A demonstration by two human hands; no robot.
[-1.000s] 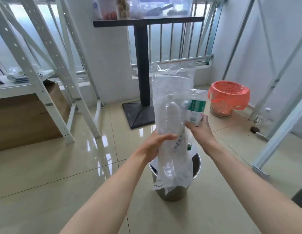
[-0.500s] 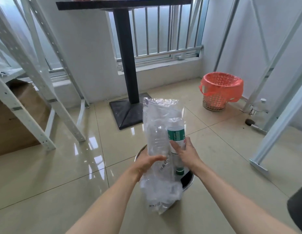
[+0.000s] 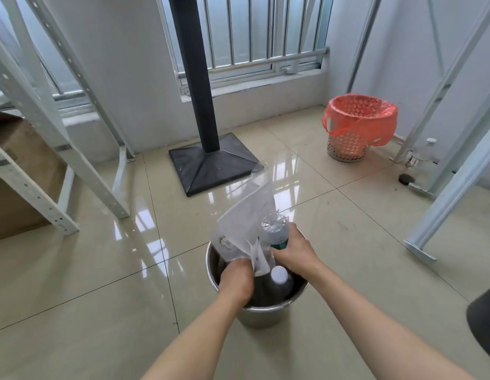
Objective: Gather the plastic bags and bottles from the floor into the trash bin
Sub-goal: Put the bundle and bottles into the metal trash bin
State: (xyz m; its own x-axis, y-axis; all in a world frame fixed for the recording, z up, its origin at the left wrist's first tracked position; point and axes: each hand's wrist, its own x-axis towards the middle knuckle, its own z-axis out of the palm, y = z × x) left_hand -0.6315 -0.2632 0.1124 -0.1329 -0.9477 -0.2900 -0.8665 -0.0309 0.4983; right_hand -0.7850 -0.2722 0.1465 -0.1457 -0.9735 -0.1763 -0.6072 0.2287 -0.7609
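A round metal trash bin [image 3: 261,315] stands on the tiled floor right below me. My left hand [image 3: 236,278] is down inside its mouth, shut on the lower part of a clear plastic bag [image 3: 249,215] whose top sticks up and leans away over the far rim. My right hand [image 3: 296,252] grips a clear plastic bottle with a green label [image 3: 275,230], upside down, its bottom uppermost at the bin's far edge. A second bottle with a white cap [image 3: 279,275] lies inside the bin between my hands.
A black table post on a square base [image 3: 213,165] stands just beyond the bin. An orange-lined mesh basket [image 3: 353,127] sits at the back right, a clear bottle [image 3: 427,152] by the white frame legs [image 3: 441,171] beyond it. White shelving legs and a cardboard box [image 3: 16,171] fill the left.
Both hands have dropped from chest height to the bin. The bag has gone down into the bin with my left hand, and the green-label bottle has come down to the rim.
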